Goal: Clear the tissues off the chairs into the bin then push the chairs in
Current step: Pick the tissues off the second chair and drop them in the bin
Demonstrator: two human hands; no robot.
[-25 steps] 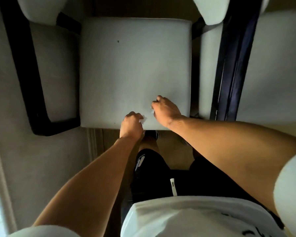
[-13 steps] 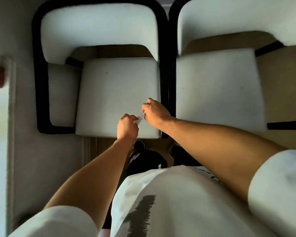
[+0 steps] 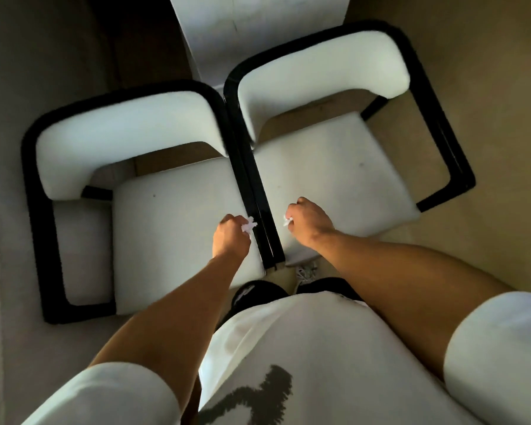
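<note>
Overhead view of two white chairs with black frames, side by side, their inner arms touching. The left hand (image 3: 230,237) pinches a scrap of tissue (image 3: 248,224) above the left chair (image 3: 172,216); the right hand (image 3: 307,220) is clenched round a second scrap (image 3: 288,221) above the right chair (image 3: 337,185). Both seats appear free of tissue, so collection looks done; binning and pushing in are not yet done. No bin is visible. A white table edge (image 3: 258,32) lies beyond the chair backs, and the person's feet stand just before the seats
</note>
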